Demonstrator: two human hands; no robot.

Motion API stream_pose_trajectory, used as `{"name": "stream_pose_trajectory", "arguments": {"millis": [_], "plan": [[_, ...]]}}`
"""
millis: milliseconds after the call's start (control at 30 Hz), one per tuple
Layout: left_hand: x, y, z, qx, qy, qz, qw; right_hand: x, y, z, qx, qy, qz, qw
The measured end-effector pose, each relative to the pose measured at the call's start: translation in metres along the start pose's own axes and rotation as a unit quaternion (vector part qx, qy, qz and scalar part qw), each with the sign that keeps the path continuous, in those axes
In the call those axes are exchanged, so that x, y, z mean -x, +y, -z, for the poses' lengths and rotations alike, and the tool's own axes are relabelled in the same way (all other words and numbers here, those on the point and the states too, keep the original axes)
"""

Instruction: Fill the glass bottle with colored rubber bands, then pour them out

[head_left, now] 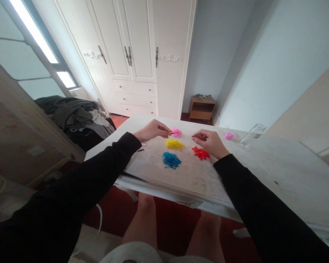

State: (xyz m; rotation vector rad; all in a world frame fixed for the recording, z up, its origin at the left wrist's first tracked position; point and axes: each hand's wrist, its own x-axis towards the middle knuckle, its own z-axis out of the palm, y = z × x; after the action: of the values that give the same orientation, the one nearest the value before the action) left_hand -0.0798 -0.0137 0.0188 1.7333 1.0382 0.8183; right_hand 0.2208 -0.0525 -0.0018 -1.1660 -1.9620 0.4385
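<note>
My left hand (pixel 155 130) is closed in a pinch beside the pink pile (pixel 176 132). A small piece with dark and yellow bits shows at its fingertips, too tiny to name. Across from it, my right hand (pixel 208 140) pinches above the red pile (pixel 201 153), with a small dark tip at the fingers. Between my arms lie a yellow pile (pixel 174 144) and, nearer to me, a blue pile (pixel 171 160). All these piles look like small, thin rubber bands. The hands are apart from each other.
On the white table (pixel 192 182), a clear glass jar (pixel 253 135) lies tilted at the right beside a pink-purple round item (pixel 228 136). Small dark pieces lie at left (pixel 140 150) and right. Clothes (pixel 74 113), a wardrobe (pixel 137 44) and a wooden nightstand (pixel 202 109) stand beyond.
</note>
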Motion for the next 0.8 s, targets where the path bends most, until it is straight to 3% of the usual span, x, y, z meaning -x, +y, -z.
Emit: {"name": "stream_pose_trajectory", "arguments": {"millis": [133, 267, 433, 800], "plan": [[-0.039, 0.005, -0.041, 0.063, -0.05, -0.023, 0.996, 0.0, 0.001, -0.002, -0.058, 0.013, 0.0, 0.998], [-0.065, 0.005, -0.063, 0.059, -0.077, -0.052, 0.994, -0.002, 0.012, 0.0, -0.065, 0.03, -0.006, 0.997], [-0.067, 0.0, -0.067, 0.07, -0.095, -0.061, 0.991, -0.003, 0.018, -0.001, -0.052, 0.032, 0.002, 0.998], [-0.05, 0.003, -0.067, 0.098, -0.109, -0.08, 0.986, -0.001, -0.003, -0.007, -0.056, 0.023, 0.024, 0.998]]}}
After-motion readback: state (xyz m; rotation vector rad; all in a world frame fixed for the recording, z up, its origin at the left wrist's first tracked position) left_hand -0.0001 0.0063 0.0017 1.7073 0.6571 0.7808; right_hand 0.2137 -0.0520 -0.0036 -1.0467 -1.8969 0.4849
